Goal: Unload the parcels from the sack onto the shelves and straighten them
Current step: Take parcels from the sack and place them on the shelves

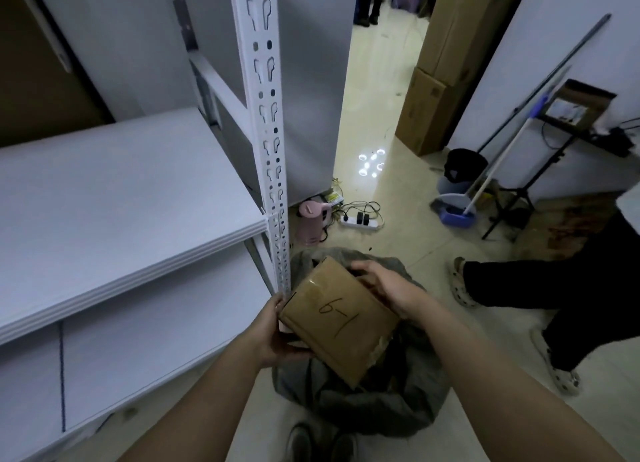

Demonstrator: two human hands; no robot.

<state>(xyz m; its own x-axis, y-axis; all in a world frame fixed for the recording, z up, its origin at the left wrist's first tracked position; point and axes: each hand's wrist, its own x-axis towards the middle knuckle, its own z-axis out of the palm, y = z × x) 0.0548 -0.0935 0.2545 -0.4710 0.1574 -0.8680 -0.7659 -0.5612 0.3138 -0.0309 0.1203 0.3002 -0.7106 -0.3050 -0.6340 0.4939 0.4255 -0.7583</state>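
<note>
Parcels are coming out of the grey sack (360, 406) one at a time, and in the head view one brown cardboard parcel (337, 319), marked "6-1" in pen, is being held just above the sack's open mouth. The left hand (277, 333) is curling round its near-left edge with the thumb on top, while the right hand (384, 286) is gripping the far-right edge from above; two hands on opposite edges are probably keeping the flat box level while it is being carried across. The sack is slumping on the floor right at the foot of the white perforated upright (270, 149), presumably so each lift to the rack stays short.

To the left, the grey shelves (114, 198) are sitting bare where visible, one board above another. That upright is standing between the parcel and the shelf boards, so I judge the box will have to swing round its near side. Behind the sack, a pink kettle (311, 220) and a white power strip (358, 220) with trailing cords are lying on the floor. Another person's leg (540, 281) is reaching in from the right, near the sack, and a mop and dustpan (457, 212) are leaning farther back.
</note>
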